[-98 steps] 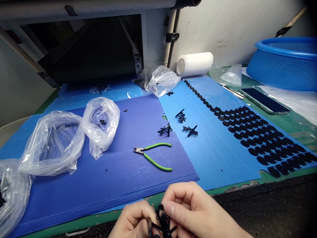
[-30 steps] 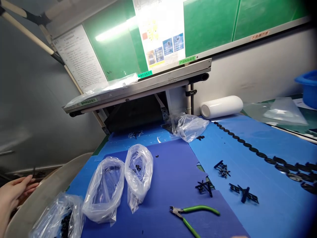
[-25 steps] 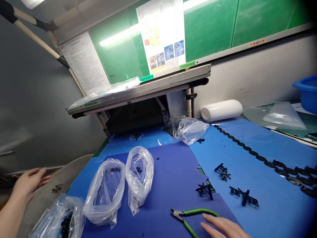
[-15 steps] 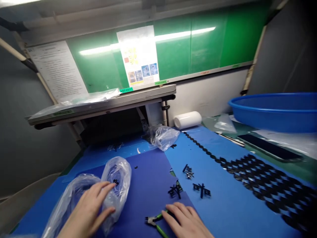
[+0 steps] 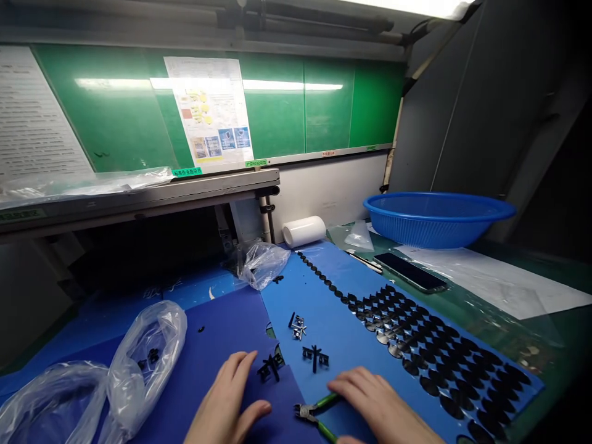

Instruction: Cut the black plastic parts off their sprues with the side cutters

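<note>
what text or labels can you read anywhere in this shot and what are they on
Nothing reads clearly.
White sheet on the green board: dense print, too small.
Illustrated poster: too blurred.
Green labels on the shelf edge: characters unreadable.
White characters on the blue mat: blurred.

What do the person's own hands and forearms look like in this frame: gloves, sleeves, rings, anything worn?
Both hands are bare: no gloves, rings or watch show on the left hand or the right hand. The little of each wrist that shows carries no sleeve or cuff. Fingernails look short and unpainted.
</note>
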`<state>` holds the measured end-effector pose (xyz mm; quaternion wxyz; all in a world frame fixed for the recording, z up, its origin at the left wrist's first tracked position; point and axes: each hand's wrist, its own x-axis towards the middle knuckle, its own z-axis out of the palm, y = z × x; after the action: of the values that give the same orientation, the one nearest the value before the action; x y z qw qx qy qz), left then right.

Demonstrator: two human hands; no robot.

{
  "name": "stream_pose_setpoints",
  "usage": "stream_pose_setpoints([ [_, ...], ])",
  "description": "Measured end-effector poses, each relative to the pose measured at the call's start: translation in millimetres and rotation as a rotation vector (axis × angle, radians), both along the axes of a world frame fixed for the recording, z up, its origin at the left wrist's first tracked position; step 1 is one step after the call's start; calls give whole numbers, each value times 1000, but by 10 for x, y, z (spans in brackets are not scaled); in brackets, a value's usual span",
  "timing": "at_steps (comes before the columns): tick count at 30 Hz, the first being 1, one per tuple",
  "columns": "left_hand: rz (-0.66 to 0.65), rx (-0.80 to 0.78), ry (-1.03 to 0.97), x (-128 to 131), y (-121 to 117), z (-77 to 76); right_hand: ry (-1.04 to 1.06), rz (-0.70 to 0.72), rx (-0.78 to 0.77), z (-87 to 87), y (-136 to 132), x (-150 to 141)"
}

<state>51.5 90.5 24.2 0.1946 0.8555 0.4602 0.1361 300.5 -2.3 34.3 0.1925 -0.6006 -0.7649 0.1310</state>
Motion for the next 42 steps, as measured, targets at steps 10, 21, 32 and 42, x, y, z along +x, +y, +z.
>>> stream_pose_setpoints([
  [10,-21,-29,33,731,481,-74,-109,-133,-67,-133,865,-47],
  [21,-79,19,81,1244,1074,-66,-87,-108,-29,-163,1366,229],
  [32,-277,-40,-69,600,378,197,59,-111,42,-57,938,412],
  [42,-193,-73,-366,159,-746,132,1022,-84,-712,27,-213,-584],
])
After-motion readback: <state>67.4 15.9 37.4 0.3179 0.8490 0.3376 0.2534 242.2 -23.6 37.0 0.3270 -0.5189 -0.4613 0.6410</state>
